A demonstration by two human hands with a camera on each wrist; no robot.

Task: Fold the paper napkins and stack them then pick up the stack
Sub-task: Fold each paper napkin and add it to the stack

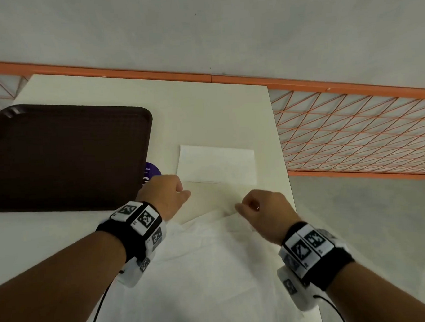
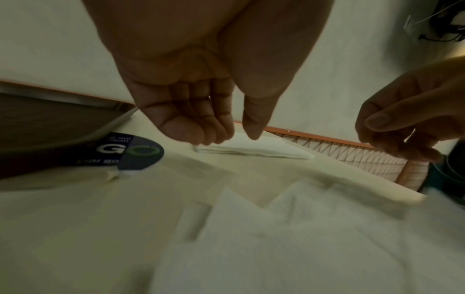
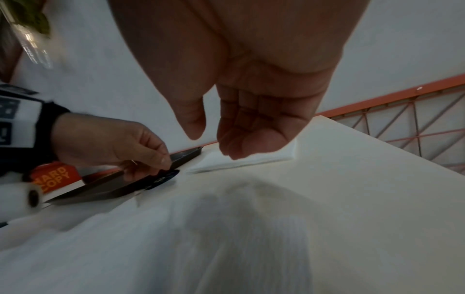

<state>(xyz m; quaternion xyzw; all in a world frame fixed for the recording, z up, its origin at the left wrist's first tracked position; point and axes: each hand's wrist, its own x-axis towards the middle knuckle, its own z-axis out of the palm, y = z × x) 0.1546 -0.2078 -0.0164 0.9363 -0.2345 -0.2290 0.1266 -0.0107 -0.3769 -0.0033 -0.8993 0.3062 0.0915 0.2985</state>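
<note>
A folded white napkin [image 1: 216, 164] lies flat on the cream table [image 1: 204, 112], beyond both hands; it also shows in the left wrist view [image 2: 251, 149] and the right wrist view [image 3: 241, 159]. Loose unfolded napkins [image 1: 211, 259] spread over the near part of the table [image 2: 276, 238] [image 3: 176, 238]. My left hand [image 1: 183, 190] hovers by the folded napkin's near left corner, fingers loosely curled [image 2: 234, 135], holding nothing. My right hand [image 1: 241, 206] hangs over the far edge of the loose napkins, fingers curled [image 3: 211, 145], nothing between them.
A dark brown tray [image 1: 58, 156] stands at the left, partly over a round purple sticker [image 1: 151, 170]. The table's right edge [image 1: 280, 145] drops off beside an orange wire-mesh rail [image 1: 353, 133]. An orange sign [image 3: 55, 177] shows behind the tray.
</note>
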